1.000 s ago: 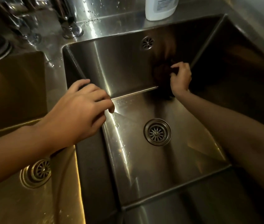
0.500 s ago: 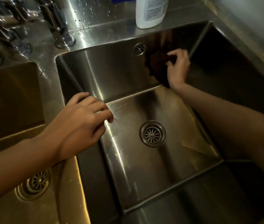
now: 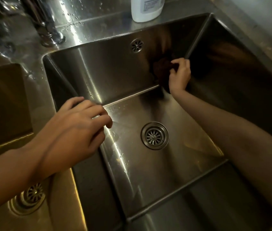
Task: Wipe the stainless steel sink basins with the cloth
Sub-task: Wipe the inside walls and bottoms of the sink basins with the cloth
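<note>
A steel double sink fills the view. The right basin (image 3: pixel 165 172) has a round drain (image 3: pixel 154 135) in its floor and an overflow hole (image 3: pixel 137 45) in its back wall. My right hand (image 3: pixel 180 75) presses a dark brown cloth (image 3: pixel 162 66) against that back wall, close to the far right corner. My left hand (image 3: pixel 75 129) rests on the divider (image 3: pixel 88 180) between the basins, fingers curled over its edge and holding nothing. The left basin (image 3: pixel 3 104) lies to the left with its own drain (image 3: pixel 31 195).
A white plastic bottle (image 3: pixel 146 9) stands on the wet ledge behind the right basin. The tap base (image 3: pixel 51 35) rises at the back left, with water drops around it. A pale wall runs along the right side.
My right hand has carried the cloth up from the bottom edge of the back wall and on towards the right corner. My left hand stays on the divider.
</note>
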Demonstrator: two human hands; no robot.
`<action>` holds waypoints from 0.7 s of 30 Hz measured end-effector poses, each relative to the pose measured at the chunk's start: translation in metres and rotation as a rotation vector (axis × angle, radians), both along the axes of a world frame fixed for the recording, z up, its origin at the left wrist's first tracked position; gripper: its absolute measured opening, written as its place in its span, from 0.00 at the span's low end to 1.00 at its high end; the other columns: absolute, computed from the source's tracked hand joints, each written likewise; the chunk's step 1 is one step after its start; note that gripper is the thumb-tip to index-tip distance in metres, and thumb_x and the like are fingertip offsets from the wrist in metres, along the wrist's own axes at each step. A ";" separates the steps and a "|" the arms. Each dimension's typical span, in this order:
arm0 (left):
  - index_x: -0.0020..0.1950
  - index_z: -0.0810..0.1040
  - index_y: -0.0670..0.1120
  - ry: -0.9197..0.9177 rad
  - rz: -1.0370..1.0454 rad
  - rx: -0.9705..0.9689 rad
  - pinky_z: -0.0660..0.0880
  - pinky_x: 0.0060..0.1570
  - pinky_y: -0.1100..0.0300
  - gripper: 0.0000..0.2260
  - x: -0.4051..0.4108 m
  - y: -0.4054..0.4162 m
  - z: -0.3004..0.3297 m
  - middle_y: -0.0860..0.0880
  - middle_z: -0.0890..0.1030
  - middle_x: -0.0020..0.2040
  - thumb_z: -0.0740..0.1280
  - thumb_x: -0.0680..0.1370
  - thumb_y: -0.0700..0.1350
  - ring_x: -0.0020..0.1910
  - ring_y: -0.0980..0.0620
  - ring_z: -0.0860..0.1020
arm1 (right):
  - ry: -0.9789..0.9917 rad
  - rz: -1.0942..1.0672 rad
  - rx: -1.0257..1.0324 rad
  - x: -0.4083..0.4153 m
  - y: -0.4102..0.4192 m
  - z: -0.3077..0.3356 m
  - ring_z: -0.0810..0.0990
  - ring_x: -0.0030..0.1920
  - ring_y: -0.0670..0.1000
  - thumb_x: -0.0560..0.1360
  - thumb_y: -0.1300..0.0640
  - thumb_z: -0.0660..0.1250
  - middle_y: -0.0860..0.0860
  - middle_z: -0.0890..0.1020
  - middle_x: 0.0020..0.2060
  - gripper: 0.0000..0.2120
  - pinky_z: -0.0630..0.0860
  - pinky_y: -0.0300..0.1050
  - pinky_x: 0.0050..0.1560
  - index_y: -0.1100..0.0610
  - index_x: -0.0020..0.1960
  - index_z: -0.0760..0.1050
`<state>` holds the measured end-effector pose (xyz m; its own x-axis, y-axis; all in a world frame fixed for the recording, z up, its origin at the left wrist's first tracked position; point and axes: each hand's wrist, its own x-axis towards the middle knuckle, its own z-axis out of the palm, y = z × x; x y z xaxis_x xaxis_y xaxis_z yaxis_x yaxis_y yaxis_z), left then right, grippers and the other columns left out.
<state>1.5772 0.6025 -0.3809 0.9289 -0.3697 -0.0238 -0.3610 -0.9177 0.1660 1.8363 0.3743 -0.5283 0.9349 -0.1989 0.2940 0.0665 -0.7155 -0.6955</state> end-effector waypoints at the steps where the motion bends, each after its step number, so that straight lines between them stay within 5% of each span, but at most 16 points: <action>1: 0.48 0.80 0.54 0.005 0.001 -0.008 0.68 0.61 0.45 0.16 0.000 0.000 0.000 0.53 0.80 0.48 0.54 0.74 0.52 0.52 0.50 0.79 | -0.059 0.003 0.031 -0.001 -0.001 0.015 0.76 0.58 0.52 0.72 0.69 0.64 0.55 0.75 0.58 0.12 0.68 0.37 0.61 0.58 0.53 0.77; 6: 0.47 0.82 0.53 -0.007 -0.014 -0.006 0.69 0.60 0.43 0.11 0.000 -0.003 0.003 0.52 0.82 0.48 0.60 0.73 0.50 0.50 0.48 0.80 | -0.311 0.020 0.148 0.003 -0.001 0.089 0.76 0.56 0.48 0.70 0.69 0.65 0.55 0.76 0.55 0.11 0.63 0.19 0.55 0.60 0.51 0.78; 11: 0.47 0.82 0.52 -0.015 -0.031 -0.001 0.72 0.57 0.40 0.10 -0.001 -0.005 0.002 0.50 0.82 0.47 0.69 0.67 0.45 0.49 0.47 0.81 | -0.403 0.022 0.104 0.010 -0.006 0.089 0.76 0.60 0.51 0.71 0.69 0.64 0.56 0.75 0.56 0.11 0.66 0.24 0.60 0.61 0.52 0.76; 21: 0.47 0.80 0.53 -0.053 -0.013 -0.073 0.69 0.58 0.47 0.13 0.000 0.003 -0.007 0.54 0.80 0.46 0.56 0.73 0.51 0.49 0.51 0.78 | 0.165 0.035 -0.260 0.022 -0.020 -0.041 0.71 0.63 0.57 0.75 0.68 0.61 0.55 0.72 0.61 0.13 0.68 0.49 0.65 0.57 0.56 0.72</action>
<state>1.5773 0.6052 -0.3877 0.9233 -0.3805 0.0526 -0.3827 -0.8991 0.2125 1.8588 0.3541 -0.5694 0.9792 -0.1037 0.1742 -0.0044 -0.8699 -0.4933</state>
